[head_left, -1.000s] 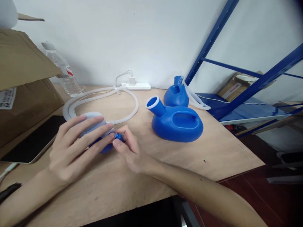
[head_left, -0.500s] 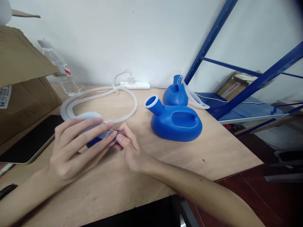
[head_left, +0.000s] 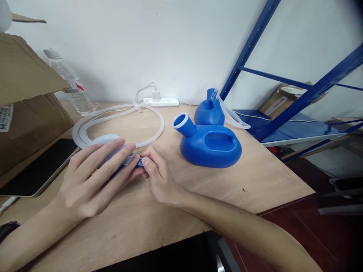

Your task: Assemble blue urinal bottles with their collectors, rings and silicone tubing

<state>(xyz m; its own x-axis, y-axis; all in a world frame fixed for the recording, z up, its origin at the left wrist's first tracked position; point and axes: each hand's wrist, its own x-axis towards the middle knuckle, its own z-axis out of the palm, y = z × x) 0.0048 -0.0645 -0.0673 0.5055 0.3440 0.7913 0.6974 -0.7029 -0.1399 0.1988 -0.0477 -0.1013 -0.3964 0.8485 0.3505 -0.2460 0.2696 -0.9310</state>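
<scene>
My left hand wraps over a pale translucent funnel-shaped piece with a blue part under it on the wooden table. My right hand pinches a small blue cap at that piece's tip, thumb and fingers pressed together. A clear flexible hose loops on the table just behind both hands. A blue plastic urinal bottle with a white-rimmed spout lies to the right of my hands. A second blue bottle stands behind it.
A cardboard box sits at the left, with a dark tablet beside it. A water bottle and a white power strip stand by the wall. Blue metal shelving rises at the right, past the table edge.
My hands have stayed on the funnel piece. The right fingers have shifted round the blue cap, and the left fingers have slid slightly forward over the pale piece.
</scene>
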